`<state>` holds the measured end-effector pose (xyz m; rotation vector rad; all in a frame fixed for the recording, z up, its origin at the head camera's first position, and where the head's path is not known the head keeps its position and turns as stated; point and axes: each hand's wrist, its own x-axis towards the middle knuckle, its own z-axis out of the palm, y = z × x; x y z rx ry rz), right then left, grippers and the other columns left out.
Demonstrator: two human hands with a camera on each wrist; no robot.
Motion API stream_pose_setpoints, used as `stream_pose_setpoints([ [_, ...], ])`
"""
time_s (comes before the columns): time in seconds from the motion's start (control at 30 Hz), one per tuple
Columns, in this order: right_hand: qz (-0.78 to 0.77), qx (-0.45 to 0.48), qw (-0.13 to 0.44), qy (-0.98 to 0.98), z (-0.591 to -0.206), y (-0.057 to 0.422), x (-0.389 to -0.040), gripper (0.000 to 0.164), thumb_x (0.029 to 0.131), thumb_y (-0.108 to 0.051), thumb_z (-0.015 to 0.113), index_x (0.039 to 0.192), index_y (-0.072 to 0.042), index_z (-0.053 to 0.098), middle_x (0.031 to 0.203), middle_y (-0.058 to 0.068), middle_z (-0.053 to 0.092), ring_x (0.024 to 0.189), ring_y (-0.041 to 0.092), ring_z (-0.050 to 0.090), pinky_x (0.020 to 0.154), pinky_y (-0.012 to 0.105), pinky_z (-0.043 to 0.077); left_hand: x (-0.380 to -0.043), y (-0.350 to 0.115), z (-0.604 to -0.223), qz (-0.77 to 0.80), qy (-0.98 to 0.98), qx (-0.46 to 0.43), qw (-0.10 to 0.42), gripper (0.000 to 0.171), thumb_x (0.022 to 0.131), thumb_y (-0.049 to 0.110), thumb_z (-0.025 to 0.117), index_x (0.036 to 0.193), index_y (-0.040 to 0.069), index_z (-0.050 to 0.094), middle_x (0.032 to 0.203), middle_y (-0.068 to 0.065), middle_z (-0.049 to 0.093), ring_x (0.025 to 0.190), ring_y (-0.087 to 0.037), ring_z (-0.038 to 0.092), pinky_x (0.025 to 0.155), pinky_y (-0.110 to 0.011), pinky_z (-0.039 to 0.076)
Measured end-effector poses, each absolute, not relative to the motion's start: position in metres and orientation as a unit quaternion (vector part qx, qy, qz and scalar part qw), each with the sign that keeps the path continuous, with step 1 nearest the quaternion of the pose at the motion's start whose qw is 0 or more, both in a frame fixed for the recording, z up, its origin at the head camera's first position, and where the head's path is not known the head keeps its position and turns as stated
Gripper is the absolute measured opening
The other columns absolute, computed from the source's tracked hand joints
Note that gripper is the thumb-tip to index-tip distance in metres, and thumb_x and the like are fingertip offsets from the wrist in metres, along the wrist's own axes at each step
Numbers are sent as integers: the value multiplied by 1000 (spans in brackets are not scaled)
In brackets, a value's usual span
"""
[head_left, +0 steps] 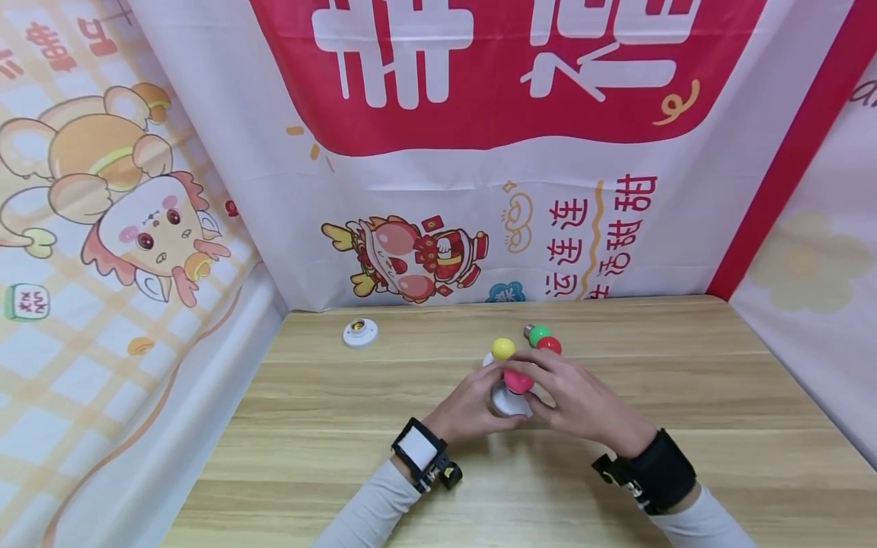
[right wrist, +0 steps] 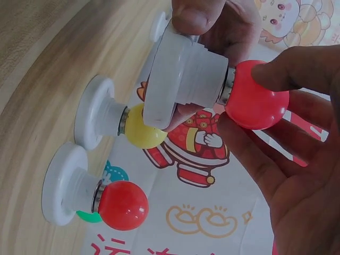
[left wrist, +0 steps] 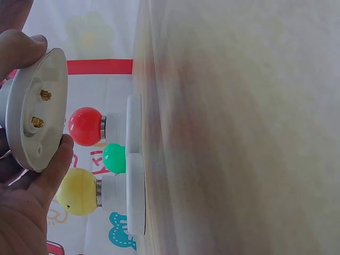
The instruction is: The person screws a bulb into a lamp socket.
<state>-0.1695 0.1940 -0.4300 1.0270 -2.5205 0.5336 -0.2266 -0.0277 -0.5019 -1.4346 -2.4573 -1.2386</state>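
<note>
My left hand (head_left: 473,403) grips a white round lamp socket (head_left: 507,401) by its base, thumb and fingers at the rim. In the left wrist view the tilted base shows its hollow underside with two brass screws (left wrist: 45,95), raised off the wooden table. A pinkish-red light bulb (right wrist: 257,95) sits in that socket, a strip of its metal collar showing. My right hand (head_left: 582,396) holds this bulb, thumb on one side of the globe and fingers on the other. Behind the hands stands a yellow bulb (right wrist: 144,126) in a white socket (right wrist: 95,112).
Beside the yellow bulb, a second red bulb (right wrist: 124,205) stands in another white socket (right wrist: 65,183). A green bulb (head_left: 540,335) lies on its side behind them. One bulbless socket (head_left: 359,332) sits at the table's back left. A printed cloth (head_left: 425,175) hangs behind the table (head_left: 329,426).
</note>
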Motion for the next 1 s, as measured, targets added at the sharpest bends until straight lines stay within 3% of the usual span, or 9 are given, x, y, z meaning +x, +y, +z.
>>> stream_pose_setpoints([
  [0.57, 182, 340, 203, -900, -432, 194, -170, 54, 84, -25, 93, 132, -12, 72, 127, 7, 68, 110, 18, 71, 93, 37, 66, -226, -27, -503, -392, -793, -467, 23, 83, 86, 20, 91, 156, 10, 48, 157, -7, 56, 142, -19, 59, 116, -26, 51],
  [0.8, 188, 337, 175, -906, -432, 196, -169, 75, 83, -31, 93, 149, -14, 61, 148, 14, 62, 128, 30, 68, 100, 46, 63, -226, -27, -502, -384, -797, -465, 33, 87, 86, 24, 91, 159, 12, 45, 159, -7, 54, 144, -19, 57, 118, -28, 49],
  [1.0, 196, 360, 167, -897, -429, 197, -168, 80, 85, -15, 87, 157, -15, 52, 156, 12, 56, 137, 32, 63, 105, 49, 61, -226, -27, -501, -380, -800, -463, 40, 87, 87, 23, 90, 160, 10, 44, 160, -9, 54, 144, -21, 58, 118, -28, 49],
])
